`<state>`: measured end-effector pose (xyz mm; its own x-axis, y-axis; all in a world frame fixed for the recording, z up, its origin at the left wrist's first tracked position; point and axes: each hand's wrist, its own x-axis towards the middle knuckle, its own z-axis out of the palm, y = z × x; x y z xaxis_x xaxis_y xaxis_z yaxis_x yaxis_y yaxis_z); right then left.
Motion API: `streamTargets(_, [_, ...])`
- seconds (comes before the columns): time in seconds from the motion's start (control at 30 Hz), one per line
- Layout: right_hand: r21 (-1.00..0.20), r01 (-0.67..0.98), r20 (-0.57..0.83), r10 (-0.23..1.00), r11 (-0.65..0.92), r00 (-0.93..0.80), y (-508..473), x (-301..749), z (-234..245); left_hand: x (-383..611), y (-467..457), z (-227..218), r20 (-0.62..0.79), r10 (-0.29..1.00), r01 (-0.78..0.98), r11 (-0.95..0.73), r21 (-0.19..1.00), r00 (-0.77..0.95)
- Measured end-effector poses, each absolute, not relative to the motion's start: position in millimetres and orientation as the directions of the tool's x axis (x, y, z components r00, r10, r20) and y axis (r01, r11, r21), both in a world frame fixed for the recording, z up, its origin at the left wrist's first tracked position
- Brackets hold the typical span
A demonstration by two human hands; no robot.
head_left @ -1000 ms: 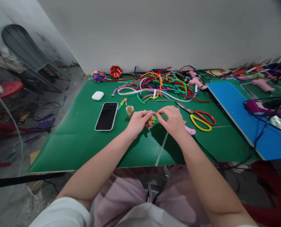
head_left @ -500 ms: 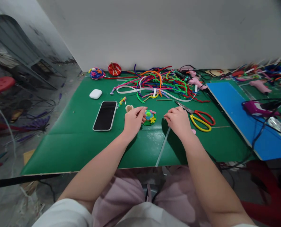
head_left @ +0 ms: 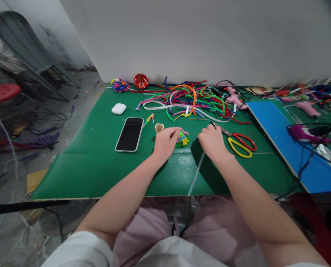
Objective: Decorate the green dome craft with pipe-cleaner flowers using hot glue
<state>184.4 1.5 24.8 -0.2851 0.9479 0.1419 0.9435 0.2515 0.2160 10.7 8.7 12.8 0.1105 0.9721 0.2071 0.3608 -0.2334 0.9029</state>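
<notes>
Your L hand [head_left: 165,141] is at the L edge of the flower ornament [head_left: 183,140], a small round piece w/ yellow, pink & blue parts on a green base, lying on the green tabletop [head_left: 98,170] btwn your two hands. L thumb & index are nearly together, tips right by the ornament's upper L side; can't tell if they grip it, b/c the hand hides that part.

Your R hand [head_left: 212,142] is R of the ornament, apart from it, fingers curled in w/ little gap. Can't tell what, if anything, they hold. A translucent strip [head_left: 195,176] runs from under that hand to the front edge. Scissors [head_left: 239,144] w/ one red & one yellow handle lie just R of it, blades partly behind the hand.

Beige heart-shaped holder [head_left: 159,128] is just behind your L hand; small green/yellow craft piece [head_left: 149,119] is farther L, near the phone [head_left: 130,134]. White case [head_left: 118,108] sits behind the phone. At the back: pipe cleaner pile [head_left: 187,99], w/ a pink glue gun [head_left: 235,100] at its R end. Blue board [head_left: 282,137] is far R.
</notes>
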Motion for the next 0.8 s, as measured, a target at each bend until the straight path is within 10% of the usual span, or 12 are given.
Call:
streamTargets(0.43, [0.254,0.917,0.122,0.93,0.309,-0.347,0.9,178.5,23.7,7.9,11.8,13.7,0.293,0.948,0.506,-0.314,0.803,0.123])
streamTargets(0.8, [-0.097,0.943,0.344,0.899,0.319,-0.269,-16.2,168.1,1.4,12.0,12.5,6.0,0.404,0.868,0.545,-0.496,0.676,0.288])
